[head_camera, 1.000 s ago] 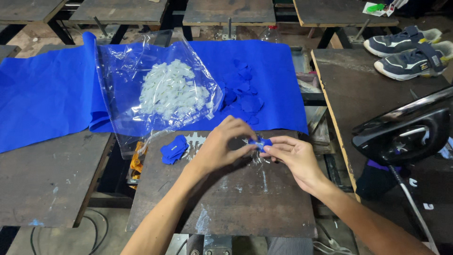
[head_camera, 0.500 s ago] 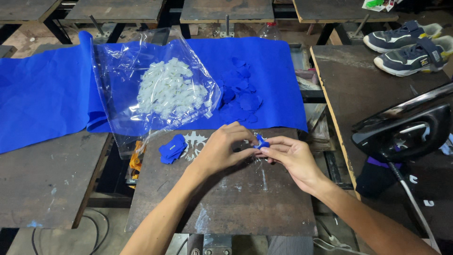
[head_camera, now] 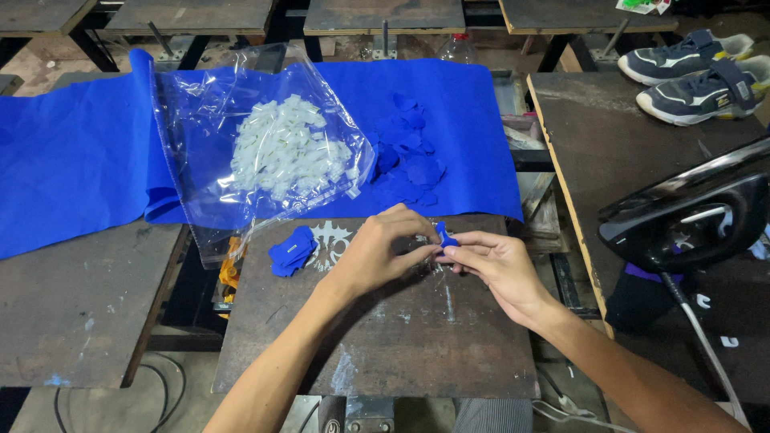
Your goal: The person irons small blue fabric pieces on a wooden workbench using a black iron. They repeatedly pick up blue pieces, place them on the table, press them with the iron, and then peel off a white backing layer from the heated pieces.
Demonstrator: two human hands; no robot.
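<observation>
a small blue fabric piece [head_camera: 446, 236] sits pinched between the fingers of the left hand [head_camera: 377, 252] and right hand [head_camera: 493, 265], both closed on it, above the tabletop [head_camera: 401, 337] near its far edge. a stack of blue pieces [head_camera: 292, 250] lies toward the far left corner.

Small blue fabric piece [head_camera: 445, 236] pinched upright between fingertips of both hands, above worn metal plate [head_camera: 385, 337].
</observation>
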